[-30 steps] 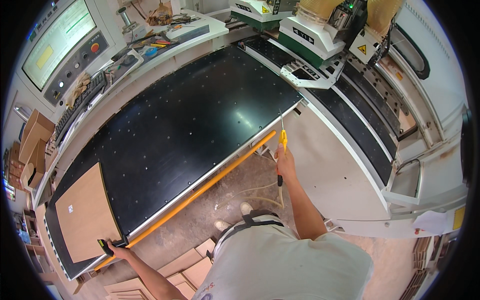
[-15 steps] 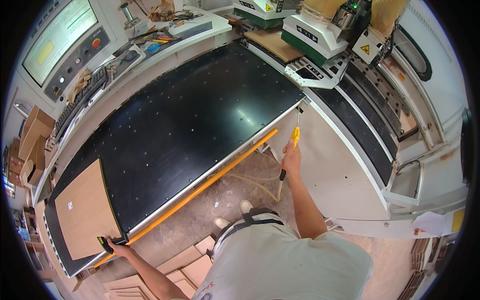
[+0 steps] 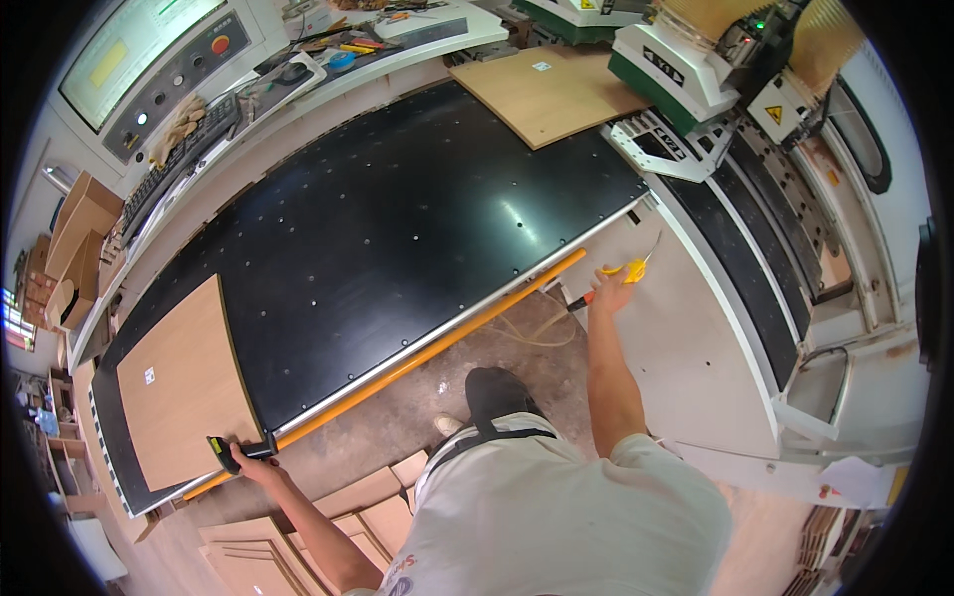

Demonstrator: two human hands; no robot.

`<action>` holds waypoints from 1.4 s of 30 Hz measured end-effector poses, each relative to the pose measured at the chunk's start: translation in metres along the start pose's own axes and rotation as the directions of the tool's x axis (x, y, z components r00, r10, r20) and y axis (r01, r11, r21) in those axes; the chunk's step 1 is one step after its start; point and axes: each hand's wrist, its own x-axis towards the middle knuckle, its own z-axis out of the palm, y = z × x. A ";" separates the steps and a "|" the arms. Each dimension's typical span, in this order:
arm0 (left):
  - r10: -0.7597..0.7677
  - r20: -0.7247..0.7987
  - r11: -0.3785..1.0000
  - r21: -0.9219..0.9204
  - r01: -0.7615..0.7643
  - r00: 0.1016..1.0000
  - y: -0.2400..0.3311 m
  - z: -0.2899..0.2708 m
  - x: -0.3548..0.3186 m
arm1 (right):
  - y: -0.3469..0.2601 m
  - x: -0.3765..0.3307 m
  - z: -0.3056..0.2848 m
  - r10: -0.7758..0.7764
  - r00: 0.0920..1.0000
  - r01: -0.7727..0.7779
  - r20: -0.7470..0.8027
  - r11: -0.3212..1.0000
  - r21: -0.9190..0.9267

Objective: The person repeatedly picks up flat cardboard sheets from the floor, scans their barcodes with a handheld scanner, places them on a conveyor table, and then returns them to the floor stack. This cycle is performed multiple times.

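Note:
My left hand (image 3: 254, 465) grips a black handheld barcode scanner (image 3: 225, 453) with a yellow-green patch. It is over the near corner of a brown wood panel (image 3: 187, 382) with a small white label, lying at the left end of the black machine table (image 3: 388, 228). In my right hand (image 3: 610, 292) is a yellow air blow gun (image 3: 628, 269) with a thin metal nozzle, held off the table's right front corner. A pale hose (image 3: 542, 343) hangs behind that hand. Another labelled wood panel (image 3: 542, 87) rests at the table's far end, beside the machine head.
An orange bar (image 3: 427, 348) runs along the table's front edge. White machine heads (image 3: 676, 72) stand at the far right. A control panel with screen (image 3: 144, 60) and a tool-strewn shelf (image 3: 427, 35) line the far left. Cut panels (image 3: 263, 556) lean low beside me.
The far panel has slid out from the machine onto the black table. My right hand has turned the blow gun, its nozzle swinging rightward. The left hand keeps the scanner over the near panel.

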 end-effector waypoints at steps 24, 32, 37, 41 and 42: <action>-0.009 -0.221 0.952 -0.300 -0.060 0.975 0.049 0.047 -0.037 | -0.091 0.184 0.322 -0.533 0.353 0.888 0.769 -0.069 -0.455; 0.021 -0.216 0.948 -0.304 -0.088 0.976 0.087 0.101 -0.068 | -0.044 0.199 0.400 -0.319 0.384 0.922 0.867 0.087 -0.376; -0.041 -0.194 0.940 -0.340 -0.028 0.980 0.089 0.139 -0.091 | -0.061 0.151 0.359 -0.312 0.200 0.979 0.929 0.096 -0.179; -0.159 -0.191 0.941 -0.325 0.090 0.969 0.093 0.200 -0.122 | -0.069 0.066 0.325 -0.317 0.169 0.978 0.933 0.173 -0.118; -0.112 -0.196 0.938 -0.344 0.038 0.974 0.082 0.205 -0.119 | -0.065 0.041 0.319 -0.329 0.164 0.977 0.930 0.181 -0.108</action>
